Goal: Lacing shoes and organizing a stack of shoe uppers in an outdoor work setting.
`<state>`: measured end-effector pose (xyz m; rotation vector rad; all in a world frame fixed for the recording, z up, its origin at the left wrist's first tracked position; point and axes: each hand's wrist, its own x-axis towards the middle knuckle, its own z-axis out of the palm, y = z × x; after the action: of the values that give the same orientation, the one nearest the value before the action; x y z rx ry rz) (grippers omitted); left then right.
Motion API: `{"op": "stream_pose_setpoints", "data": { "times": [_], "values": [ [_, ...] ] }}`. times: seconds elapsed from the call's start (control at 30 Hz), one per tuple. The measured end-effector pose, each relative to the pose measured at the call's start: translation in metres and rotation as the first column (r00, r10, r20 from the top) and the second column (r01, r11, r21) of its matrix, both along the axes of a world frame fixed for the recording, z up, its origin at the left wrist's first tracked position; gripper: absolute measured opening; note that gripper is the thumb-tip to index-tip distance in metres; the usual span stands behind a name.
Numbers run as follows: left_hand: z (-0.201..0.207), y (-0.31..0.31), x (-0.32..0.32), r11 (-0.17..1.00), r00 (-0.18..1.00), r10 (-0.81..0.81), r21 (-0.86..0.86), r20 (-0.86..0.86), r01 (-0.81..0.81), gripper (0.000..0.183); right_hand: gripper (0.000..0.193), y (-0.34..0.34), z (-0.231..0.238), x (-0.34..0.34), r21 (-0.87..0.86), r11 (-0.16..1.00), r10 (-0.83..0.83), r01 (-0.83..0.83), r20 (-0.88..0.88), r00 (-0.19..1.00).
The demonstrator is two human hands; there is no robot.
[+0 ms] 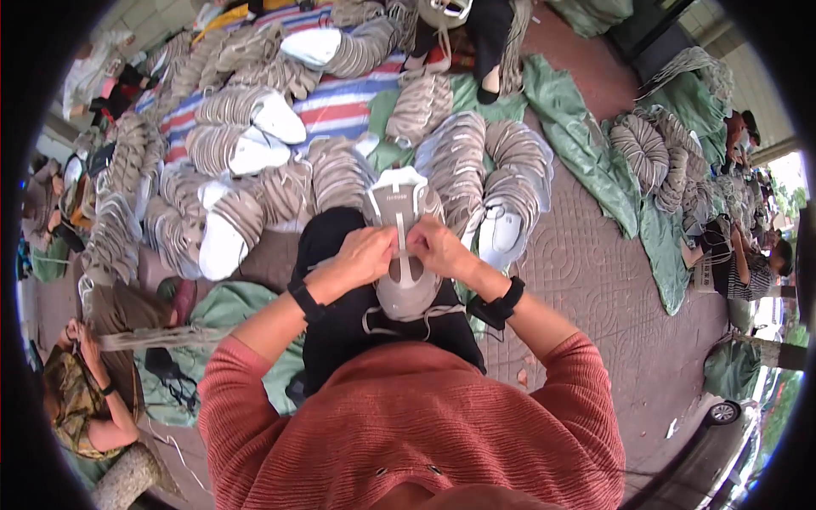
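Observation:
A grey-beige shoe upper (406, 296) with white trim rests on my lap, its rounded end toward me. Both hands meet over its middle, on either side of a pale central strip. My left hand (364, 255) is closed, its fingertips pinching the upper at the left of the strip. On the right side, my right hand (438, 248) has its fingers curled in and pressed to the upper; the exact spot it pinches is hidden under the fingers. A loose pale lace (438, 313) trails across the near end of the upper.
Rows of nested shoe uppers (450, 161) lie ahead on a striped sheet (336, 106) and green tarps (574, 127). At the left a seated person (93, 399) handles pale cords (161, 338). Another person's legs (484, 42) are at the far side. Paved ground (561, 255) lies to my right.

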<state>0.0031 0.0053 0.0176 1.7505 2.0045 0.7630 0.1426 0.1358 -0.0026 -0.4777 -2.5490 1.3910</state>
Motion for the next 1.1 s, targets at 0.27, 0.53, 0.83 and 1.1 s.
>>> {"op": "stream_pose_setpoints", "data": {
  "times": [0.27,0.53,0.83,1.1],
  "values": [
    [0.005,-0.002,-0.001,0.995,0.96,-0.075,0.045,-0.269,0.09,0.012,0.01,0.002,-0.008,0.001,0.083,0.991,0.103,-0.103,-0.004,0.995],
    [0.07,-0.273,-0.342,0.476,0.38,0.879,0.564,-0.287,-0.675,0.024,0.026,0.027,-0.017,0.065,-0.174,0.985,-0.002,0.009,0.039,0.999],
    [0.16,-0.447,-0.411,-0.308,0.11,0.843,0.64,0.527,-0.704,0.048,0.017,0.246,-0.03,0.375,0.692,0.657,-0.726,0.299,0.476,0.496],
    [0.102,-0.141,-0.248,0.699,0.111,0.125,-0.008,0.986,-0.715,0.016,0.024,0.142,0.158,0.13,0.223,0.966,0.037,-0.13,0.379,0.924]
  ]
}}
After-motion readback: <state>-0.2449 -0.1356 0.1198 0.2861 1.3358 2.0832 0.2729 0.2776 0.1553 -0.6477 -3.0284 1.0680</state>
